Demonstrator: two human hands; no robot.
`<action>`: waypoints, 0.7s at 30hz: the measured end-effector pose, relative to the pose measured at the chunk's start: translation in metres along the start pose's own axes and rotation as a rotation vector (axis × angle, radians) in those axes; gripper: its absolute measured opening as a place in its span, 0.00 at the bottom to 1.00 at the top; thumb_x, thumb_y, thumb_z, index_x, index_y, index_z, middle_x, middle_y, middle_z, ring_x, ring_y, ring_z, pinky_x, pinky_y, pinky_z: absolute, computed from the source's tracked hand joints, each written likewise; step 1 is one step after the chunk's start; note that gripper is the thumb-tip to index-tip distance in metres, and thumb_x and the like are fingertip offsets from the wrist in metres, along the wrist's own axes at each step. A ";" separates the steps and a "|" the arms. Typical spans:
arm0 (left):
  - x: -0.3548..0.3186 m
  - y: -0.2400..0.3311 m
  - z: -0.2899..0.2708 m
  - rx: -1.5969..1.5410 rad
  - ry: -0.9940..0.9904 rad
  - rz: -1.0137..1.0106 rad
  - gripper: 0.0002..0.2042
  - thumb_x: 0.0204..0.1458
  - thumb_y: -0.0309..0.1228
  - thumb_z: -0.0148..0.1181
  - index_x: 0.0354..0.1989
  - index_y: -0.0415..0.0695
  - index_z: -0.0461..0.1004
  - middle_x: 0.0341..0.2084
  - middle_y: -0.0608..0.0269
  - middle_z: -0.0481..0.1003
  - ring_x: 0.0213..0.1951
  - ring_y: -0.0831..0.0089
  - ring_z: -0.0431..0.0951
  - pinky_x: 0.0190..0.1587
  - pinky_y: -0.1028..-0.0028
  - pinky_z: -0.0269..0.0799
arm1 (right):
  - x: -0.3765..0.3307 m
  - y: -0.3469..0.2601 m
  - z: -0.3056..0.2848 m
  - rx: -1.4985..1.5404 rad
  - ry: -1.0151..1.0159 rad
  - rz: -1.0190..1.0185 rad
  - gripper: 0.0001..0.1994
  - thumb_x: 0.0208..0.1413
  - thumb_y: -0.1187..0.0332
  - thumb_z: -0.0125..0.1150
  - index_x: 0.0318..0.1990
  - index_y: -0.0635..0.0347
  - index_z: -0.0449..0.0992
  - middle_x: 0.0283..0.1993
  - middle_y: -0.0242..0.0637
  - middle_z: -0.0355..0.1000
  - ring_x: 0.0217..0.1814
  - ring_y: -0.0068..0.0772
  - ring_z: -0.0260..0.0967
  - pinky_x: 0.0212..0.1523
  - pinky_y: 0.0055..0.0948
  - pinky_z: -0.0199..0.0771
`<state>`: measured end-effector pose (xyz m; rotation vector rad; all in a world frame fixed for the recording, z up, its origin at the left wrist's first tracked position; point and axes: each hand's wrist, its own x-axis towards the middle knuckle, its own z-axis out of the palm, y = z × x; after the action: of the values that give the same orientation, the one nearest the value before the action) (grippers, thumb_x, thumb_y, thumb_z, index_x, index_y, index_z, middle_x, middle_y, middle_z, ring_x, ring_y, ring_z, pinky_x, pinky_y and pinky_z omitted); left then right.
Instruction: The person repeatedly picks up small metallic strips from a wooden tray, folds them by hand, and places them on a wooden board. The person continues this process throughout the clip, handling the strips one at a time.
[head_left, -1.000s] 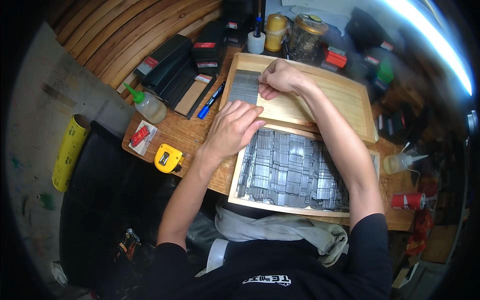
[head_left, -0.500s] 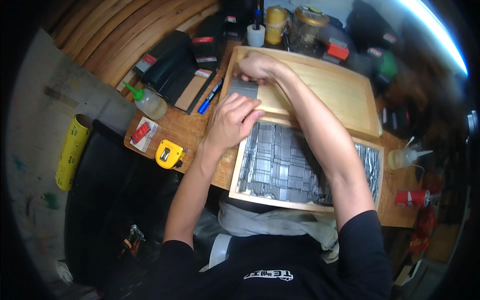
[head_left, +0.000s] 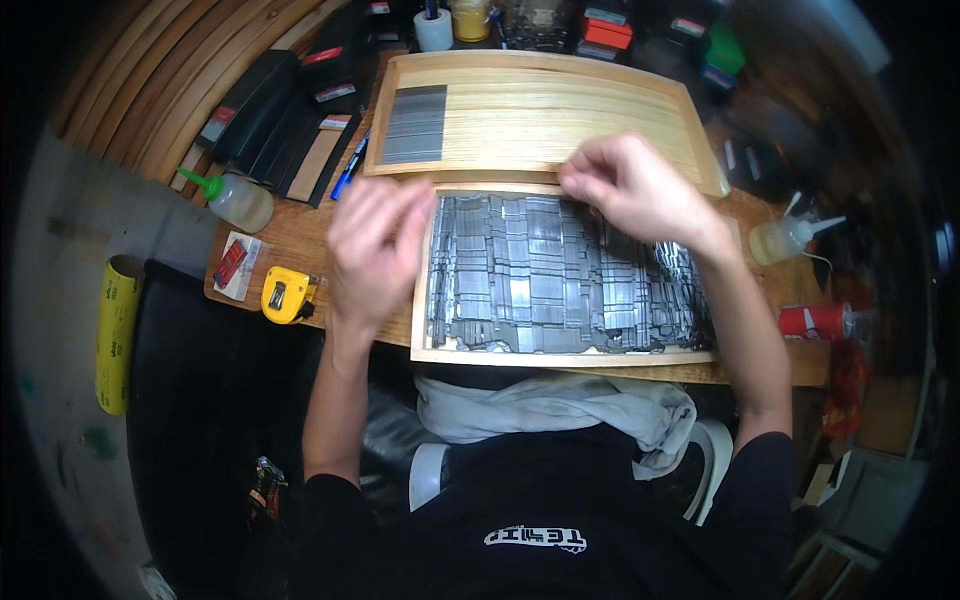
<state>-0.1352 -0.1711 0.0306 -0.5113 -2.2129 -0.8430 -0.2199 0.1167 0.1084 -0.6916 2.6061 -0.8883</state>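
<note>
A shallow wooden tray (head_left: 490,357) lies close to me, filled with many thin, shiny dark grey strips (head_left: 530,270) in uneven overlapping rows. Beyond it is a second wooden tray (head_left: 560,120) with a pale yellow, finely lined bottom. A neat block of grey strips (head_left: 415,125) lies at its left end. My left hand (head_left: 378,250), blurred, hovers at the near tray's left side with fingers curled in. My right hand (head_left: 640,190) is over the near tray's far edge, thumb and fingers pinched together. Whatever either hand holds cannot be made out.
On the wooden table's left stand a green-capped bottle (head_left: 238,203), a yellow tape measure (head_left: 288,295) and a blue marker (head_left: 350,165). Dark boxes (head_left: 265,120) line the back left. At right are another squeeze bottle (head_left: 785,240) and a red can (head_left: 812,322).
My right hand has left the strip block in the far tray and come back right, over the near tray. My left hand has drawn back toward me. The whole view has shifted.
</note>
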 end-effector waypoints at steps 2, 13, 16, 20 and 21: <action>-0.018 0.037 -0.005 -0.016 -0.144 0.044 0.05 0.56 0.25 0.71 0.38 0.39 0.85 0.29 0.58 0.83 0.32 0.69 0.79 0.37 0.68 0.73 | -0.024 0.003 0.003 0.014 -0.021 0.118 0.12 0.66 0.67 0.63 0.46 0.68 0.85 0.40 0.48 0.84 0.44 0.36 0.82 0.50 0.37 0.82; -0.060 0.093 0.018 -0.152 -0.201 -0.154 0.07 0.50 0.21 0.74 0.37 0.37 0.84 0.32 0.59 0.82 0.37 0.63 0.77 0.43 0.68 0.71 | -0.069 -0.001 0.058 0.015 0.076 0.162 0.12 0.61 0.65 0.68 0.34 0.69 0.85 0.25 0.49 0.79 0.26 0.42 0.80 0.33 0.39 0.78; -0.060 0.096 0.017 -0.117 -0.151 -0.131 0.07 0.50 0.20 0.74 0.37 0.37 0.84 0.32 0.58 0.82 0.38 0.63 0.77 0.43 0.68 0.72 | -0.060 -0.004 0.062 -0.034 0.030 0.188 0.13 0.60 0.64 0.68 0.31 0.68 0.85 0.26 0.54 0.80 0.31 0.48 0.83 0.37 0.42 0.81; -0.063 0.095 0.021 -0.138 -0.078 -0.195 0.07 0.50 0.21 0.74 0.36 0.38 0.84 0.32 0.59 0.81 0.37 0.61 0.77 0.43 0.66 0.72 | -0.056 0.002 0.069 -0.022 0.021 0.198 0.12 0.59 0.67 0.65 0.31 0.69 0.85 0.26 0.56 0.80 0.32 0.49 0.83 0.39 0.43 0.83; -0.061 0.096 0.022 -0.140 -0.073 -0.198 0.06 0.50 0.21 0.74 0.36 0.38 0.84 0.32 0.59 0.81 0.37 0.61 0.77 0.43 0.66 0.72 | -0.056 0.004 0.071 -0.012 0.032 0.192 0.12 0.59 0.67 0.64 0.31 0.70 0.85 0.26 0.56 0.80 0.31 0.49 0.83 0.39 0.43 0.83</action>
<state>-0.0498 -0.0943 0.0143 -0.3982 -2.3094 -1.1041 -0.1444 0.1151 0.0587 -0.4245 2.6535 -0.8317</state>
